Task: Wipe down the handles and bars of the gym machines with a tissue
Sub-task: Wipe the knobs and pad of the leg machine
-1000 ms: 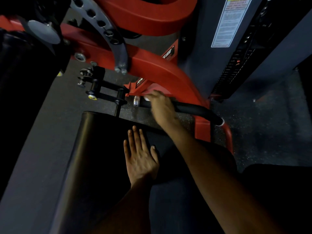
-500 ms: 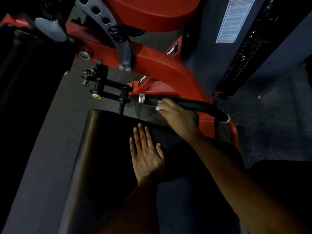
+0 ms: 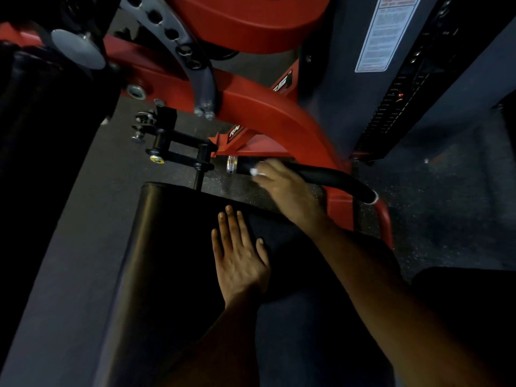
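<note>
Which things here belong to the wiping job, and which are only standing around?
Part of the job:
- right hand, gripping the tissue
- tissue, white, against the handle
- black handle with its chrome end cap

Only standing around:
- black seat pad, with the left hand resting flat on it
- red frame
- warning label
- yellow-tipped adjustment pin

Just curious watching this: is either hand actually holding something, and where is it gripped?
The right hand holds a white tissue bunched under its fingertips against the black handle. The left hand holds nothing.
</note>
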`<state>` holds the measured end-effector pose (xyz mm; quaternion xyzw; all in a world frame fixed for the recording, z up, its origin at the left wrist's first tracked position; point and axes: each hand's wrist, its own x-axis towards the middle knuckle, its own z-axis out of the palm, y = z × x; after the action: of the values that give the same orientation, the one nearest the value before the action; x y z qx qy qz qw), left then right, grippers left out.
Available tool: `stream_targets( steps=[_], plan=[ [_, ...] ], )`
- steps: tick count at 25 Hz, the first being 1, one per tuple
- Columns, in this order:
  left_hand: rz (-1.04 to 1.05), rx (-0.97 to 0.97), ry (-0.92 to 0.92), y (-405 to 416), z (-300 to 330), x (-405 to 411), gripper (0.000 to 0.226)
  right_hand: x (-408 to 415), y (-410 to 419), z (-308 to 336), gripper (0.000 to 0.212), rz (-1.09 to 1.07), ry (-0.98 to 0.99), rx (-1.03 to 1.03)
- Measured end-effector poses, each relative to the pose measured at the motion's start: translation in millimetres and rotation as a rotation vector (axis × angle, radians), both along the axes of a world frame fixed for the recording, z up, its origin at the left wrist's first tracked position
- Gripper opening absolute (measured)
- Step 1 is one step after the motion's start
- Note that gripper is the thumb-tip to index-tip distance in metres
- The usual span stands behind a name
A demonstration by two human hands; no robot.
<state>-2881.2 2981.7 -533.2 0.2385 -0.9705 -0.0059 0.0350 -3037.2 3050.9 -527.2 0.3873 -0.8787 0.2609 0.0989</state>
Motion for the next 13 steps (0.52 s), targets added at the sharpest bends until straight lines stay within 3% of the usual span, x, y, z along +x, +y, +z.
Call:
stream_targets(
  steps=[1, 3, 4, 6, 8, 10, 11, 13],
  plan=[
    [0.005, 0.009, -0.007, 0.1, -0.3, -0.5, 0.065, 5.9, 22.8, 10.0, 0.027, -0.121, -0.124, -0.006],
    [0.009, 0.018, 0.007, -0.3, 0.0, -0.1, 0.065, 17.8, 43.2, 27.0, 0.023, -0.317, -0.247, -0.292],
    [0.004, 0.011, 0.003, -0.2, -0.1, 0.4, 0.065, 28.3, 36.9, 39.1, 0.026, -0.288, -0.284, -0.383],
    [0.0, -0.004, -0.022, 0.0, 0.6, -0.5, 0.065, 20.0, 16.1, 46.6, 0.029, -0.278, -0.169, -0.295],
    [0.009, -0.006, -0.016, 0.9, 1.2, -0.9, 0.066, 13.8, -20.5, 54.5, 0.031, -0.128, -0.206, -0.173],
    [0.009, -0.009, -0.021, 0.0, 1.5, -1.0, 0.066, 13.6, -36.7, 45.7, 0.032, -0.046, -0.371, -0.141],
    [-0.002, -0.007, -0.008, 0.9, 2.9, -0.9, 0.065, 12.6, -27.3, 45.1, 0.033, -0.061, -0.367, -0.169],
    [0.0, -0.014, -0.019, -1.9, 0.8, -0.4, 0.065, 3.6, -0.6, 25.9, 0.032, -0.305, -0.437, -0.362]
  ],
)
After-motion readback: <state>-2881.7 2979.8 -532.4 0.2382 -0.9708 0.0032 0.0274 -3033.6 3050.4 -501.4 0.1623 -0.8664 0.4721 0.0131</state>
